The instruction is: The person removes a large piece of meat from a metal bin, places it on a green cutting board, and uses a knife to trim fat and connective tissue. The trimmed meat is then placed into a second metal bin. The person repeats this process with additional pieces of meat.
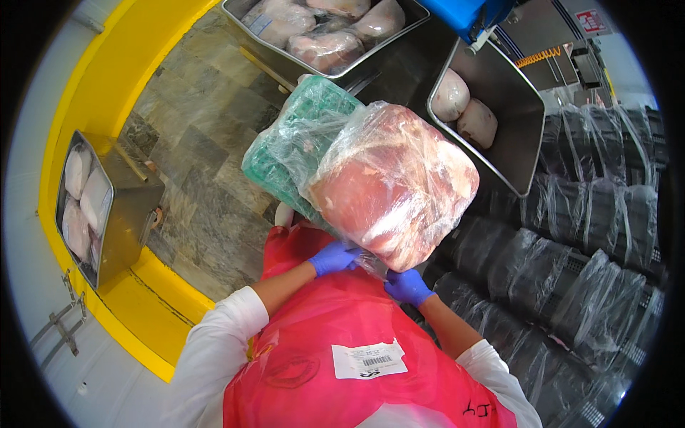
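Observation:
Right in front of me is a large block of raw pink meat (389,178) under clear plastic film. Whatever supports it from below is hidden. A green crate (300,135) covered in film stands against its far left side. My left hand (335,258), in a blue glove, closes on gathered clear film (367,262) at the meat's near left edge. My right hand (408,287), gloved the same way, is closed at the near corner of the wrapped meat, its fingers pressed to the film there.
Metal bins of wrapped meat stand at the far side (342,71), at far right (524,135) and at left (107,214). Black crates with film (571,285) line the right. A yellow kerb (160,314) edges the tiled floor (200,157). A blue machine part (464,14) overhangs the far bins.

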The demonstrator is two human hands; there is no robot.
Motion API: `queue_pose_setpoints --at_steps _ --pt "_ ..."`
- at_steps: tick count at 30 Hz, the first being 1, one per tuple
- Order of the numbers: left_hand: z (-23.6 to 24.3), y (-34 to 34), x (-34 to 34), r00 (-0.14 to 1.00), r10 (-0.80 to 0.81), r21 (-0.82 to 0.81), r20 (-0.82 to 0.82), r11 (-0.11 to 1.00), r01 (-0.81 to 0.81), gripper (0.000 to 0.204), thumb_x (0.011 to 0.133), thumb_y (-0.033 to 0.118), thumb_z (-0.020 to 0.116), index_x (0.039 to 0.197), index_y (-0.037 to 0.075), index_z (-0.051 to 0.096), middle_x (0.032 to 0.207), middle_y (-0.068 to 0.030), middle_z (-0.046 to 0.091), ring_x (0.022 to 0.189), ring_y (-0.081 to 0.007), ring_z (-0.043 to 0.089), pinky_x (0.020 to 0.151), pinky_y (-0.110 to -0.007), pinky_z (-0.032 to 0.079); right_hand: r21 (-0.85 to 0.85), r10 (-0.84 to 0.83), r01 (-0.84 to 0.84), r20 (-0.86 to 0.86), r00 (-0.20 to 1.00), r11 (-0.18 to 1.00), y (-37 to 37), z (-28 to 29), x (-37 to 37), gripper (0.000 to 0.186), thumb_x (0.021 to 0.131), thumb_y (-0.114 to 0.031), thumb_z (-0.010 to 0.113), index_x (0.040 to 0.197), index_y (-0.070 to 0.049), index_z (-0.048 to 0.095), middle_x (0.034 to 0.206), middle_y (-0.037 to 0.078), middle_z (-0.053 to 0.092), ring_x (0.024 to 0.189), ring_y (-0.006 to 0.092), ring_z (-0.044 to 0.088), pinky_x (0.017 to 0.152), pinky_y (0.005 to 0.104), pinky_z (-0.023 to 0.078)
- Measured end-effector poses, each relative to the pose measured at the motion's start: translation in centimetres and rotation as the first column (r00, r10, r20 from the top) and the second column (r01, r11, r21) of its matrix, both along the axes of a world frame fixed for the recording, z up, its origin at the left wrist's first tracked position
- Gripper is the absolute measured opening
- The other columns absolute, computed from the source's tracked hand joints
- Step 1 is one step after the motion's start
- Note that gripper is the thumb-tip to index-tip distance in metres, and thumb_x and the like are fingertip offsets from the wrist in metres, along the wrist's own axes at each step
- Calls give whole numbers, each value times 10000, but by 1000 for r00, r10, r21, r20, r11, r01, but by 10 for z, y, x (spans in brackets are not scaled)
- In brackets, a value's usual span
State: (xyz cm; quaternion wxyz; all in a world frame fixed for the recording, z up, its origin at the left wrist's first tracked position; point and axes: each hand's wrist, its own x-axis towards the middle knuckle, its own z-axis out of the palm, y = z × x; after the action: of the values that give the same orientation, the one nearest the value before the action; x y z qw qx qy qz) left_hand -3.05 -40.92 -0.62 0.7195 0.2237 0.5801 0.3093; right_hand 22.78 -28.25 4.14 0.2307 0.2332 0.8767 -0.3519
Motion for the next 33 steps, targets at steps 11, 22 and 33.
queue_pose_setpoints --at_steps 11,22,33 --pt "23 -27 -42 936 325 -58 138 946 -320 426 1042 347 656 1293 3 691 1128 -85 725 1008 -187 693 871 -325 566 -412 -728 762 276 628 501 13 15 47 255 992 -207 747 1016 41 800 929 17 769 869 89 646 829 288 517" --pt "-14 -30 -56 847 529 -261 -44 813 -521 199 1033 181 609 1179 60 670 1066 -80 749 899 -207 728 802 -348 597 -476 -883 806 119 455 351 83 6 63 240 1005 -228 703 1087 -12 768 962 12 735 879 126 654 849 299 516" --pt "13 37 -93 257 849 -260 462 407 -876 553 1097 464 444 1501 93 520 1467 -120 603 1325 -285 582 1126 -457 479 -642 -972 735 -209 104 217 224 28 -36 589 1041 -370 674 1516 -68 497 1417 86 598 1293 205 567 1070 362 471"
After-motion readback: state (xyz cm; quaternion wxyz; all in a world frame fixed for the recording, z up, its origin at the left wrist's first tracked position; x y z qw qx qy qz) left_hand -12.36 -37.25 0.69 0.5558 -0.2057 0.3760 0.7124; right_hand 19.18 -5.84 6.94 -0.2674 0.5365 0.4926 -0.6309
